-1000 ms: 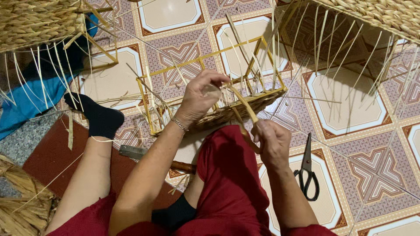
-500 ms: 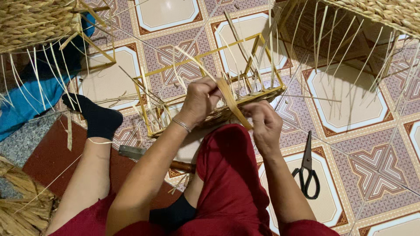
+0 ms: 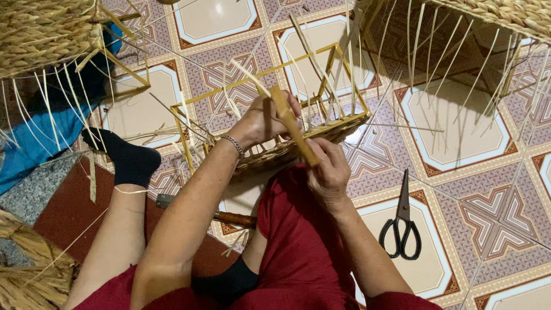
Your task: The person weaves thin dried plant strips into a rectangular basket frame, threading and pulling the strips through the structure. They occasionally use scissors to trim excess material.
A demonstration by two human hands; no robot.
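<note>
Right now my left hand is curled shut around the top of a flat straw strip, and my right hand pinches the lower end of that same strip just below it, fingers closed tight. Between my 2 hands the strip runs on a slant, upper end towards my left thumb, lower end down at my right fingertips. Just beyond both hands sits the half-woven basket, its woven base resting against my red-clad knee and its yellow stick frame standing up past my knuckles. To work this strip in well, I judge I should keep it flat and taut between the 2 grips, not let it twist, and press it snug against the row already woven before easing off either hand. My left forearm reaches in from low on the left, wrist bent down over the basket rim, a thin bracelet at the wrist; my right forearm comes up from the right with the wrist turned inward. Well off to the right of my right hand, black-handled scissors lie on the patterned tile floor.
</note>
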